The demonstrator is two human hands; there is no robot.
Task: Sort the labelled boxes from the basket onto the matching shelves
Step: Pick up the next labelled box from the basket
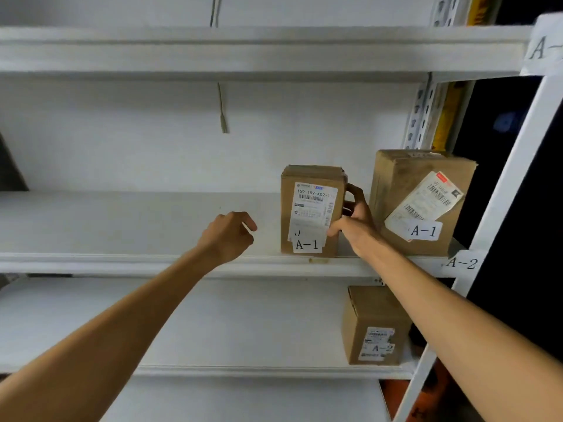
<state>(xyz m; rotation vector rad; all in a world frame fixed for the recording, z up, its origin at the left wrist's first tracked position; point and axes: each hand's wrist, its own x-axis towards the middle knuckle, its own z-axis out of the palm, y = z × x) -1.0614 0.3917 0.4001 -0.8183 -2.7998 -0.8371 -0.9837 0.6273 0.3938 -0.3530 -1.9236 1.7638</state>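
A small cardboard box labelled A-1 [310, 208] stands upright on the middle white shelf [122, 260]. My right hand [355, 220] grips its right side, thumb on the front and fingers curled round the back edge. My left hand [228, 233] hovers to the left of the box with fingers loosely curled, holding nothing and apart from the box. A bigger box labelled A-1 [423, 202] stands right of my right hand on the same shelf. On the shelf below stands a box labelled A-2 [374, 327].
A paper tag reading A-2 [461, 263] hangs on the white upright post [518, 166] at the right. Another tag starting with A [545, 45] sits at the top right. The upper shelf [243, 50] spans overhead. Orange shows at the bottom right.
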